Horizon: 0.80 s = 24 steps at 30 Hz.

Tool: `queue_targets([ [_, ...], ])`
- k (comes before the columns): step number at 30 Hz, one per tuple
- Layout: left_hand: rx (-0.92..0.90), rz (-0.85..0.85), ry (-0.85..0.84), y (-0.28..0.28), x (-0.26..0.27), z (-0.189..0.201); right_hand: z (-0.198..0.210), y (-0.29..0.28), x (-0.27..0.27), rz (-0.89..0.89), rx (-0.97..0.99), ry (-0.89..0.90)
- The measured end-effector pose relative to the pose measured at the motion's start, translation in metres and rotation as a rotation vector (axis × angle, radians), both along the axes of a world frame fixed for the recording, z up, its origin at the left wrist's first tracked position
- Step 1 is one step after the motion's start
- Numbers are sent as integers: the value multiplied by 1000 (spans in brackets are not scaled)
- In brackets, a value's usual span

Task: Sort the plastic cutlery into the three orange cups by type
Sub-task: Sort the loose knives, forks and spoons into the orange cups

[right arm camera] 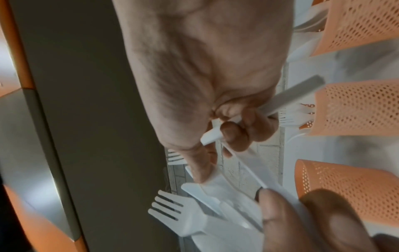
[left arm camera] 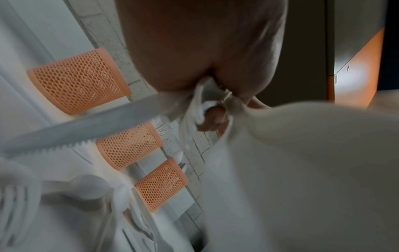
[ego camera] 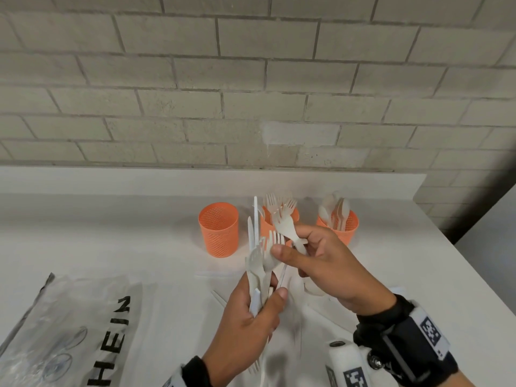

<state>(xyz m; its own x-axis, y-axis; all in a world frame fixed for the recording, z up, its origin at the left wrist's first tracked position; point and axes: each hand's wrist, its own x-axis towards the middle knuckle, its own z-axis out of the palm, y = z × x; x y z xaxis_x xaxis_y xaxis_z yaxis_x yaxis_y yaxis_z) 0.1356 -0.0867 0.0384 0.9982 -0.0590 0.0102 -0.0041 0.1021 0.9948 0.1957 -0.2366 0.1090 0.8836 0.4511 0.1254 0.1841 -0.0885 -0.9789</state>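
Three orange mesh cups stand in a row near the wall: the left cup (ego camera: 218, 229) looks empty, the middle cup (ego camera: 265, 223) holds forks, the right cup (ego camera: 339, 229) holds spoons. My left hand (ego camera: 275, 289) grips an upright bundle of white cutlery (ego camera: 258, 263), knives and forks mixed, in front of the cups. My right hand (ego camera: 290, 241) holds one fork (ego camera: 286, 226) by its handle, and its thumb touches the top of the bundle. The right wrist view shows that fork handle (right arm camera: 289, 97) held in curled fingers and a bundle fork (right arm camera: 172, 208) below.
Loose white cutlery (ego camera: 310, 289) lies on the white table (ego camera: 111, 241) under my hands. A clear plastic bag (ego camera: 69, 331) with black lettering lies at the front left. A brick wall backs the table, whose right edge (ego camera: 446, 241) runs diagonally.
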Motion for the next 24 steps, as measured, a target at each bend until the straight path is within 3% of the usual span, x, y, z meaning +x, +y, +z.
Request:
queue_targets([
  [6,2,-8,-4,2,-2,-5,0,2,-2,10,-118,-74],
  [9,6,7,-23,3,-2,-6,0,1,-2,-51,-86,-109],
  [13,-2,-2,-6,5,-2,-8,11,-5,6,-219,214,-35],
  [16,-46,-30,29,7,-2,-9,28,-12,12,-253,541,12],
  [18,-58,-34,34,8,-3,-8,38,-14,13,-256,646,24],
  [22,-89,-40,47,8,-2,-4,42,-11,12,-306,608,-15],
  [24,-100,-31,45,9,-1,-3,37,-7,5,-306,304,-51],
])
